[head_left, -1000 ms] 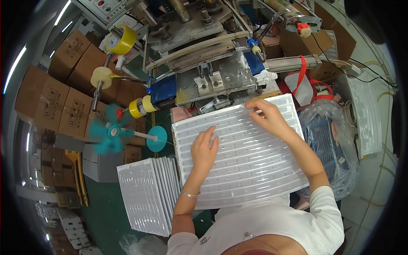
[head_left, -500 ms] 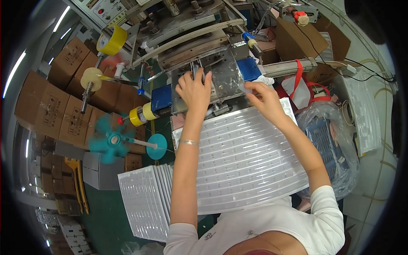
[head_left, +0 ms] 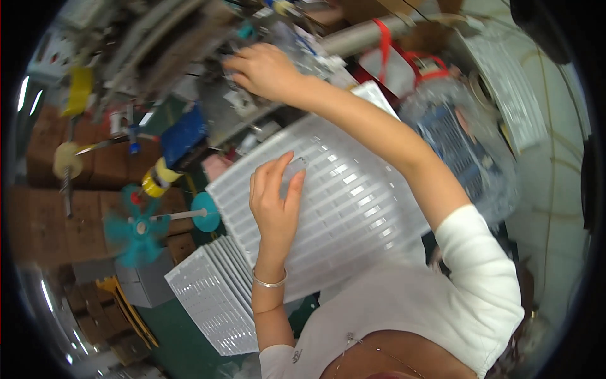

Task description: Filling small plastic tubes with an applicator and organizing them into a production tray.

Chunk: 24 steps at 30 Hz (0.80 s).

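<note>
Over the white ribbed tray (head_left: 341,208), my left hand (head_left: 274,199) has its thumb and index finger at the edges of a small clear plastic piece (head_left: 295,167) with a dark mark on it. Rows of similar small marks run along the tray's ribs. My right hand (head_left: 268,72) reaches up and across to the metal plate (head_left: 237,120) of the machine. Its fingers are curled at the plate and smeared by motion, so what they touch is unclear.
Left of the plate are a blue block (head_left: 183,136) and yellow tape rolls (head_left: 158,177). A turquoise fan (head_left: 140,228) spins at the left. Stacked white trays (head_left: 211,297) stand lower left. A bag with red handles (head_left: 398,72) and a plastic-wrapped blue crate (head_left: 451,139) lie right.
My left hand has come back from the machine to above the tray, with a clear piece at its fingers. My right hand has moved left over the metal plate. The view has turned.
</note>
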Each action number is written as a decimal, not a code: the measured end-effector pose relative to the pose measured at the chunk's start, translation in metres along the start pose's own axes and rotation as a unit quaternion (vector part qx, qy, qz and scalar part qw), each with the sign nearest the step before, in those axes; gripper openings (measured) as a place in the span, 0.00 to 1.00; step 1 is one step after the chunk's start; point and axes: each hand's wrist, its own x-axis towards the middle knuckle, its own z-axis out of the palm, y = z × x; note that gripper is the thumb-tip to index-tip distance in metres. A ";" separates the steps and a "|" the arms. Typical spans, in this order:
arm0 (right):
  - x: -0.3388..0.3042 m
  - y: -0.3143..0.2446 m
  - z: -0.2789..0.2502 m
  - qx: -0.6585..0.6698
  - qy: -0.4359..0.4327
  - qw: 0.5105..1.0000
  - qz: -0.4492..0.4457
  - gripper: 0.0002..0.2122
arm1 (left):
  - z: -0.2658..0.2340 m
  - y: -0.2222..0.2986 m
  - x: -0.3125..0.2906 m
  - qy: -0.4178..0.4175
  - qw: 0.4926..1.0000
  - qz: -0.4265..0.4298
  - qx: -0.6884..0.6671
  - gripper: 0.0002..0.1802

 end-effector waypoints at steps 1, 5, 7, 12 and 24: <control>-0.005 0.002 -0.004 0.034 -0.011 0.999 0.019 0.18 | 0.012 0.006 -0.008 -0.041 0.999 0.030 -0.018 0.17; -0.032 0.017 -0.045 0.065 -0.019 0.998 0.007 0.20 | 0.063 0.045 -0.042 -0.179 0.976 0.096 -0.082 0.19; -0.054 0.027 -0.076 0.047 -0.037 0.998 0.015 0.16 | 0.088 0.065 -0.053 -0.174 0.970 0.151 -0.082 0.17; -0.095 0.035 -0.143 0.081 -0.043 0.995 0.043 0.11 | 0.154 0.096 -0.071 -0.191 0.937 0.292 0.005 0.13; -0.134 -0.020 -0.146 0.145 -0.176 0.970 0.083 0.09 | 0.074 0.037 -0.067 -0.166 0.981 0.074 -0.065 0.17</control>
